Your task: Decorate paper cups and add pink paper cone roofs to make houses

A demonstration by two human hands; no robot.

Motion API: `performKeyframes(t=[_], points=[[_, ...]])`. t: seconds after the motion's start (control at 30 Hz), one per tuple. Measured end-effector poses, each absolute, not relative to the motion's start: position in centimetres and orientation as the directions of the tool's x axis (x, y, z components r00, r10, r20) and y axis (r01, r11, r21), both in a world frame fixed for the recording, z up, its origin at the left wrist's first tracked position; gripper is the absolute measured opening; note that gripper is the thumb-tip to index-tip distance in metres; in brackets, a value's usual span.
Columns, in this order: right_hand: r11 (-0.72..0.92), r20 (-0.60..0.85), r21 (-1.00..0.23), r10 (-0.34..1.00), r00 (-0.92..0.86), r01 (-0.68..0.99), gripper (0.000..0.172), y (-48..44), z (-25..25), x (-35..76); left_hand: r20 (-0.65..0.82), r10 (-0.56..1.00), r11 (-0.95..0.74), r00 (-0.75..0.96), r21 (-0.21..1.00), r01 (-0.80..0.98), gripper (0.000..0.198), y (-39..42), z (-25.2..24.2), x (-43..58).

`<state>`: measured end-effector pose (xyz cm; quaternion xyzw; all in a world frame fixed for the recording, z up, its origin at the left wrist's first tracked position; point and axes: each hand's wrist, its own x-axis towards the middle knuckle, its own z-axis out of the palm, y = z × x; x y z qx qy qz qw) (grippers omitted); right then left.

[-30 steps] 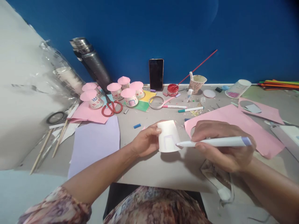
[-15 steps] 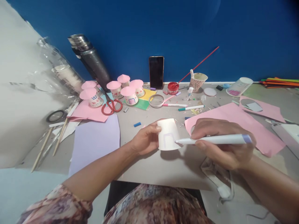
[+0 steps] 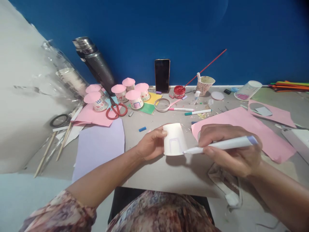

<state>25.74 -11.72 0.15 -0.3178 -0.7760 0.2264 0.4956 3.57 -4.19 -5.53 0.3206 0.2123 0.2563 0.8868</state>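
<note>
A white paper cup (image 3: pixel 174 133), turned upside down, is gripped at its left side by my left hand (image 3: pixel 152 144), thumb on the near wall. A pale purple arch outline shows on the cup's side. My right hand (image 3: pixel 229 149) pinches a white felt-tip marker (image 3: pixel 227 144) with a purple end. The marker's tip is at the cup's lower right, near the rim and the arch's right leg. Behind my left hand stand several small decorated cups with pink paper cone roofs (image 3: pixel 134 94).
Red-handled scissors (image 3: pixel 117 111), a tape roll (image 3: pixel 162 104) and a green marker (image 3: pixel 198 112) lie beyond the cup. A phone (image 3: pixel 162 75) leans on the blue wall beside a red paint pot (image 3: pixel 179 92). Purple paper (image 3: pixel 98 148) lies left, cut pink paper (image 3: pixel 241 125) right.
The marker tip has moved down along the arch's right leg to near the cup's rim, and the marker tilts more. My left hand holds the cup almost still.
</note>
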Motion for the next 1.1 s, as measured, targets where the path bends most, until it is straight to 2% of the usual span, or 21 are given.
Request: performKeyframes(t=[0.2, 0.37, 0.5, 0.87, 1.1], points=[[0.684, 0.616, -0.667, 0.729, -0.296, 0.297, 0.016, -11.68, 0.21, 25.62, -0.222, 0.621, 0.659, 0.752, 0.668, -0.347, 0.053, -4.24, -5.77, 3.57], [0.745, 0.710, -0.542, 0.654, -0.262, 0.390, 0.016, -11.49, 0.25, 25.37, -0.253, 0.677, 0.621, 0.691, 0.701, -0.352, 0.055, -4.21, -6.25, 3.49], [0.754, 0.732, -0.470, 0.623, -0.276, 0.458, 0.018, -11.37, 0.46, 25.45, -0.256, 0.676, 0.610, 0.691, 0.720, -0.331, 0.057, -4.30, -6.15, 3.51], [0.760, 0.732, -0.423, 0.607, -0.308, 0.494, 0.013, -11.41, 0.13, 25.52, -0.237, 0.669, 0.612, 0.704, 0.713, -0.342, 0.050, -4.32, -6.48, 3.47], [0.768, 0.749, -0.396, 0.588, -0.307, 0.503, 0.016, -11.29, 0.68, 25.86, -0.237, 0.672, 0.610, 0.702, 0.714, -0.343, 0.051, -4.30, -6.52, 3.57]])
